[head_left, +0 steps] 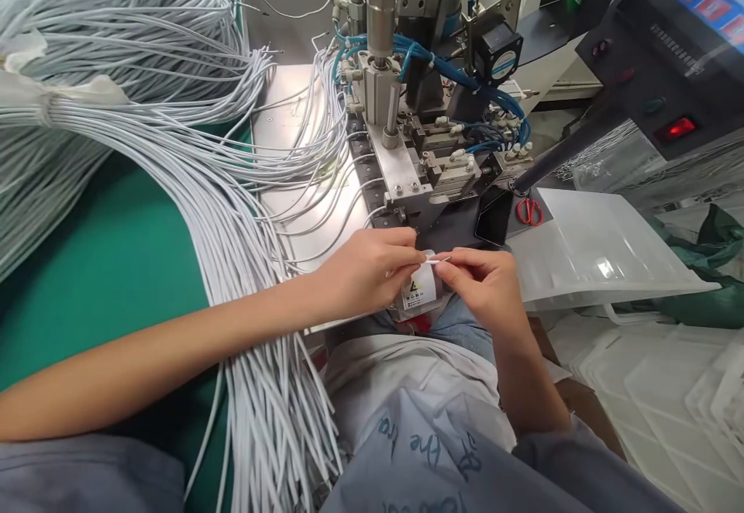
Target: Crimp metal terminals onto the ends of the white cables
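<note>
Between my two hands is the end of a thin white cable (433, 262), with a darker tip toward the right. My left hand (384, 265) pinches it from the left, thumb against fingers. From the right, my right hand (480, 277) closes thumb and fingertips on the same cable end. Both hands are in front of a bench machine (401, 164) with metal cylinders and blue air hoses. Several white cables run into the machine's left side. A large bundle of white cables (232, 211) passes under my left forearm.
A tied cable bundle (128, 25) lies on the green table mat (116, 265). Right of the machine are a black phone (494, 217), red-handled scissors (529, 211) and a white plastic tray (604, 249). A control box (668, 71) with a lit red switch overhangs the upper right.
</note>
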